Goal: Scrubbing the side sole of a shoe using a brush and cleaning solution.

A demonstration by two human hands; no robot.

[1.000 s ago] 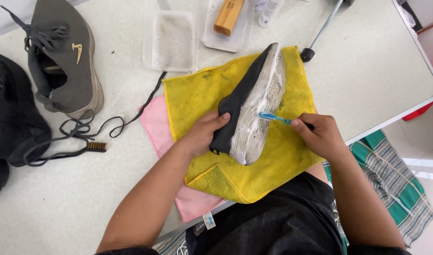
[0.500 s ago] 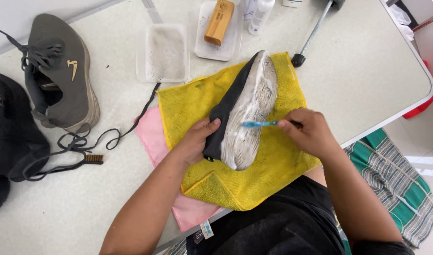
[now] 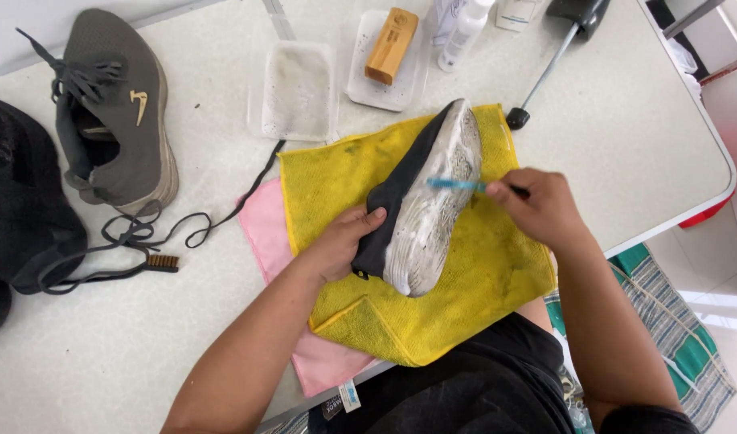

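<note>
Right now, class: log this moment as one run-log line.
left hand: steadies dark shoe, sole up | right hand: holds blue brush on sole | under: yellow cloth over pink cloth

White counter carries the rest. Far left: grey sneaker, upright, laces undone. A loose dark lace trails right from it toward the cloths. Small wire brush lies near the lace, bristles up. Left edge: black bag, partly out of frame. Far centre: clear plastic tub with cloudy contents; just right of it, a white tray holding a wooden brush block. Beside that, a white bottle. Far right: black-handled metal rod, lying aslant. Green striped cloth below the counter edge, near right.
</note>
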